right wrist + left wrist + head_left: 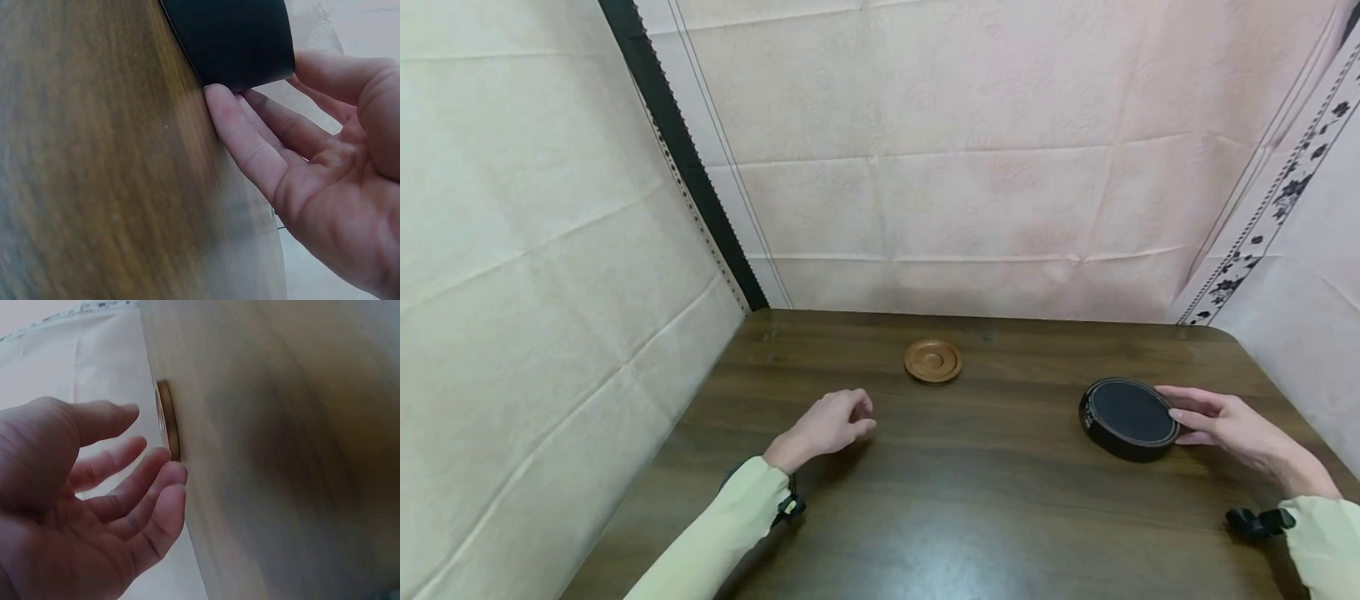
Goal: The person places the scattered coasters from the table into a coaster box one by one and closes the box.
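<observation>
Right hand (1232,425) touches the black round box (1128,418) at the table's (970,500) right w/ near-straight fingers, no real clasp — it could skid off; left hand (831,421) loose, empty, short of the brown wooden saucer (932,360).

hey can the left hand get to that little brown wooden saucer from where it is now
Probably yes. The left hand hangs loosely curled and holds nothing, and only bare table lies between it and the brown saucer. The right hand is off at the black round case.
</observation>
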The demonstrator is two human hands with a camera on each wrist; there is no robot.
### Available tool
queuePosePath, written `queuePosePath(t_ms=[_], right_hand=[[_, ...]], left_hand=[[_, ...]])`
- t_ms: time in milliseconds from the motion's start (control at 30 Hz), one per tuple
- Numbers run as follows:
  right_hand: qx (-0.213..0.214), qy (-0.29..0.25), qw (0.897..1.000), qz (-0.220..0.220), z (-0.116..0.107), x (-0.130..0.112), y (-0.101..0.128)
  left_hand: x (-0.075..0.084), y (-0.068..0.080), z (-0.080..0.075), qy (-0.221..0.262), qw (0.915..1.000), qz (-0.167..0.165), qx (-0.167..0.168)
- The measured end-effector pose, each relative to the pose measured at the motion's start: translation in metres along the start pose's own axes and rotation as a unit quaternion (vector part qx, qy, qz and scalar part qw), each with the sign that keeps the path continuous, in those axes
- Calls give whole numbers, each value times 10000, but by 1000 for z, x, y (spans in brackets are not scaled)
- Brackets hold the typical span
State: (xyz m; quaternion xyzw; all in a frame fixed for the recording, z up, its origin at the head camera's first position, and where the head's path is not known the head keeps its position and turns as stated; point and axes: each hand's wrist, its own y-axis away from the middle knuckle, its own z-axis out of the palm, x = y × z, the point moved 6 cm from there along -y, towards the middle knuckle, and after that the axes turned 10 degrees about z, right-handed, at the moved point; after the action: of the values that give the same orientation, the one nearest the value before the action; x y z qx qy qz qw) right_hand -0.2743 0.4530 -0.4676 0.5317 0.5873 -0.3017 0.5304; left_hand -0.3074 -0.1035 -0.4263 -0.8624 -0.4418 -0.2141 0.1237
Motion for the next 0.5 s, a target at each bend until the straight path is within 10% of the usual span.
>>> queuePosePath(t_ms=[500], right_hand=[[-54, -13, 10000, -53, 1, 0, 0]], left_hand=[[-46, 51, -21, -319, 9990, -288, 82]])
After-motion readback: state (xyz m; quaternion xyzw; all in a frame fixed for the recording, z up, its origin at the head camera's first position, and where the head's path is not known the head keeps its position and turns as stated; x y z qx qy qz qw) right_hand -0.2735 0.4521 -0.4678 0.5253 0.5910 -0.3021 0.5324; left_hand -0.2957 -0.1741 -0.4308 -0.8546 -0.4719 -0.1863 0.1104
